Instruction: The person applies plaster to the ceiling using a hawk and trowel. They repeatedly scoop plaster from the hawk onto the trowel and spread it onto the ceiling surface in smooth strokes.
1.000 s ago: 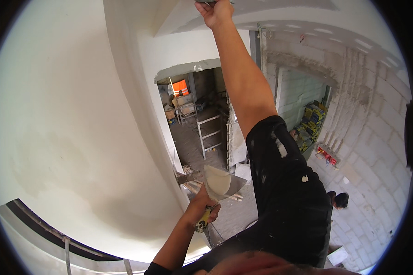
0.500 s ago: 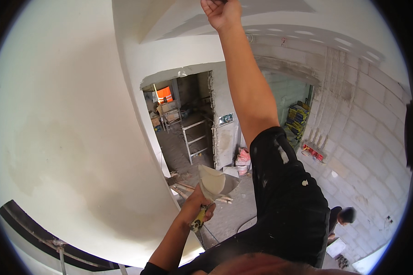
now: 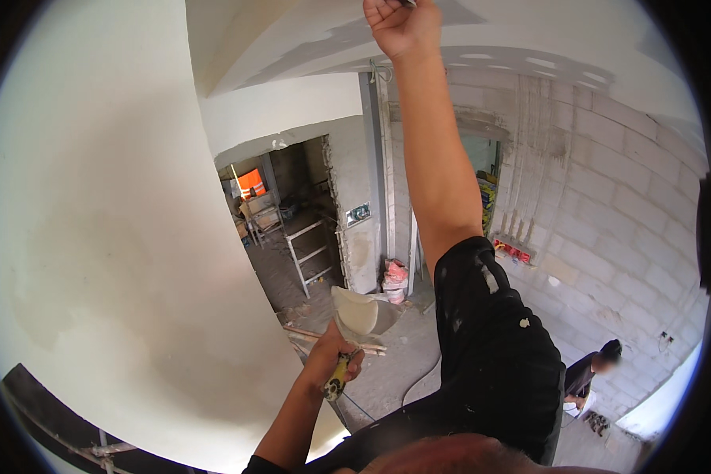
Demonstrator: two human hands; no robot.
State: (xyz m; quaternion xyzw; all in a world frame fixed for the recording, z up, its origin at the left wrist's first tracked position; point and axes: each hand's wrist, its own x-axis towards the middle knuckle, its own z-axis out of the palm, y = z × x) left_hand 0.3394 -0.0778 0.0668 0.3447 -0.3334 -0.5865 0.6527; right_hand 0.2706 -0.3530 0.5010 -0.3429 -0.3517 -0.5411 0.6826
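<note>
Plaster-smeared and pale, the wide blade of a hawk-like trowel (image 3: 361,313) rises from the left hand (image 3: 333,357), whose fingers (image 3: 354,362) are wrapped tight around its yellow and black handle (image 3: 336,385); the blade tilts up and to the right, carrying a cream heap of filler on its face. That hand hangs low in the middle of the view, just beside the curved white wall (image 3: 118,253) that fills the left side, and its bare forearm runs down to the lower edge. The right hand (image 3: 401,25) is thrust high overhead, fingers curled into a closed fist against the white ceiling (image 3: 529,31); something is gripped in it, but only a sliver shows at the top edge and what it is cannot be told. Its arm drops straight down into a black sleeve (image 3: 490,347) flecked with white spots. Past the arms, a rough doorway (image 3: 292,213) opens onto a further room with a metal stepladder (image 3: 312,253) and an orange panel. Grey block wall (image 3: 608,221) stands to the right, with red boxes low on it and a pink sack (image 3: 394,280) at the foot of the door frame. Another person (image 3: 588,371) crouches on the floor well apart, at lower right
</note>
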